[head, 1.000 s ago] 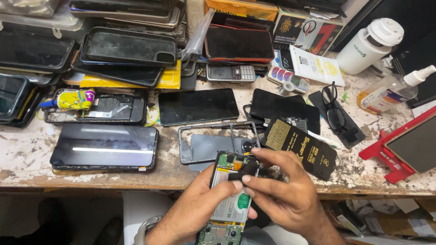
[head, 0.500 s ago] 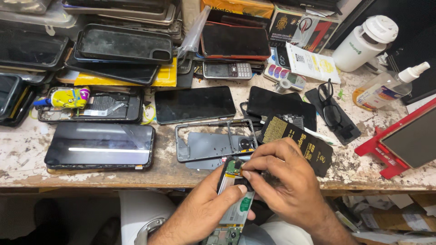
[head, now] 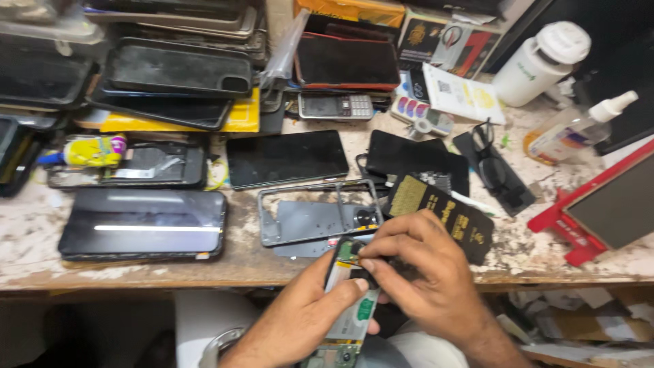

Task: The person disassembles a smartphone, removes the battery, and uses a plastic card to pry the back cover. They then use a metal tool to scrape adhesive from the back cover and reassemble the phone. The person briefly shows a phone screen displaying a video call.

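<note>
The left hand (head: 310, 317) comes up from below and cradles an opened smartphone with its back cover off and green circuit boards exposed (head: 351, 307), thumb pressed against the phone's left edge; the right hand (head: 426, 283) arches over the phone's upper end, fingertips pinched down on a small dark component (head: 368, 267) near the top board, so both hands are closed on the work rather than loose; whether the right fingers actually grip that part or only press on it cannot be told. The phone lies just off the near edge of the worn, paint-flecked wooden tabletop (head: 136, 269), held over the person's lap; its long axis runs nearly straight away from the body, tilting a little to the right at the far end; the top end sits directly beneath the right fingertips, so the right hand is the nearer one to the spot being worked, while the left merely steadies the body lower down. Just beyond the hands rests a grey metal phone mid-frame (head: 320, 212), flat on the tabletop; touching the right knuckles' far side is a black pouch with gold print (head: 443, 215); well to the left lies a dark glossy phone screen-up (head: 143, 223); a red-edged stand (head: 586, 225) sits at the right.
</note>
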Demonstrator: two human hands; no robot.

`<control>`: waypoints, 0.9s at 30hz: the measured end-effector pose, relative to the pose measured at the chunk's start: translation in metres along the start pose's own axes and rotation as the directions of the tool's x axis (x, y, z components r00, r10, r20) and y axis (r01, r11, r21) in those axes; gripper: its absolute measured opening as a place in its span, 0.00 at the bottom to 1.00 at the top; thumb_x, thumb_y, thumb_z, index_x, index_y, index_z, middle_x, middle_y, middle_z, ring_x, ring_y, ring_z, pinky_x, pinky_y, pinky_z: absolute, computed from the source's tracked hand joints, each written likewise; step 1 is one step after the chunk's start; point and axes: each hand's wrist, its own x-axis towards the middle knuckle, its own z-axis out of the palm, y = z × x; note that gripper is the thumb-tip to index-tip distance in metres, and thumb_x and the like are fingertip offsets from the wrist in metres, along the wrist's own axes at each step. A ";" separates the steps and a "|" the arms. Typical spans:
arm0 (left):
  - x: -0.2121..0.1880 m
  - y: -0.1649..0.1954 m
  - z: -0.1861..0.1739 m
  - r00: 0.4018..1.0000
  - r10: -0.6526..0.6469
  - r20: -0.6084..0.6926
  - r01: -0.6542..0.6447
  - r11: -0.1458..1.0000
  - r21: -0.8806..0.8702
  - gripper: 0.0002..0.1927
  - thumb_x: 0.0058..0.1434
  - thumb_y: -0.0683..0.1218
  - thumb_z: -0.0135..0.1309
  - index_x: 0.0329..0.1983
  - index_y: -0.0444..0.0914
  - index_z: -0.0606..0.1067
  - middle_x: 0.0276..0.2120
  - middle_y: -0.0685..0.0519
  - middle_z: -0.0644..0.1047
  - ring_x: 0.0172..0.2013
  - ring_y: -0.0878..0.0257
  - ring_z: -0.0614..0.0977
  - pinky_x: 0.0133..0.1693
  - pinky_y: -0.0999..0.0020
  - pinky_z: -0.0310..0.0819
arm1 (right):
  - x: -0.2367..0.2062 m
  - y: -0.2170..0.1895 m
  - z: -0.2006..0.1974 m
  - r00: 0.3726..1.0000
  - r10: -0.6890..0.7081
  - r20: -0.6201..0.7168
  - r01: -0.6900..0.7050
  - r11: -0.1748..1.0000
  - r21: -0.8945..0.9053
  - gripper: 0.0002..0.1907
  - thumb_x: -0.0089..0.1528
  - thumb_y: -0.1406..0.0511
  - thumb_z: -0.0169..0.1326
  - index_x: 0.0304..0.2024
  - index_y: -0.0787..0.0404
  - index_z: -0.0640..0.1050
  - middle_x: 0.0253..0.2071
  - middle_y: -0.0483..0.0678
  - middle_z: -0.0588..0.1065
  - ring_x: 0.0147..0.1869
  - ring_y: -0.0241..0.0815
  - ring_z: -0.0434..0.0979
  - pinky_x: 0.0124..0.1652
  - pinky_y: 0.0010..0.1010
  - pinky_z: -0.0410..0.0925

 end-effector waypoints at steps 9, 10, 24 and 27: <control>0.002 -0.003 -0.001 1.000 0.025 -0.011 -0.025 0.999 0.024 0.24 0.66 0.42 0.47 0.66 0.38 0.65 0.44 0.53 0.78 0.38 0.68 0.84 0.39 0.68 0.85 | 0.004 0.003 -0.001 0.981 0.163 0.107 -0.179 0.971 0.161 0.06 0.57 0.69 0.63 0.37 0.62 0.81 0.41 0.47 0.76 0.45 0.41 0.78 0.42 0.29 0.70; 0.002 -0.004 -0.001 0.999 0.046 -0.001 -0.046 0.998 0.033 0.24 0.65 0.42 0.47 0.66 0.38 0.65 0.45 0.55 0.78 0.40 0.70 0.84 0.40 0.69 0.85 | 0.003 0.005 -0.002 0.972 0.192 0.138 -0.214 0.963 0.167 0.06 0.58 0.69 0.62 0.37 0.62 0.80 0.41 0.48 0.75 0.45 0.41 0.77 0.42 0.29 0.71; 0.006 -0.002 -0.012 0.999 0.009 0.032 -0.006 0.995 -0.102 0.20 0.68 0.42 0.45 0.63 0.35 0.66 0.44 0.49 0.78 0.33 0.60 0.86 0.36 0.69 0.83 | -0.024 0.005 0.013 0.965 -0.229 -0.124 0.215 0.969 -0.117 0.17 0.50 0.73 0.67 0.40 0.58 0.78 0.47 0.45 0.79 0.49 0.45 0.76 0.48 0.35 0.70; 0.008 -0.003 -0.012 0.999 0.013 0.046 -0.008 0.994 -0.109 0.20 0.68 0.42 0.46 0.63 0.34 0.66 0.44 0.48 0.78 0.33 0.60 0.86 0.36 0.69 0.83 | -0.027 0.008 0.016 0.955 -0.250 -0.158 0.236 0.966 -0.102 0.17 0.52 0.71 0.69 0.41 0.57 0.77 0.48 0.44 0.79 0.50 0.44 0.77 0.49 0.34 0.70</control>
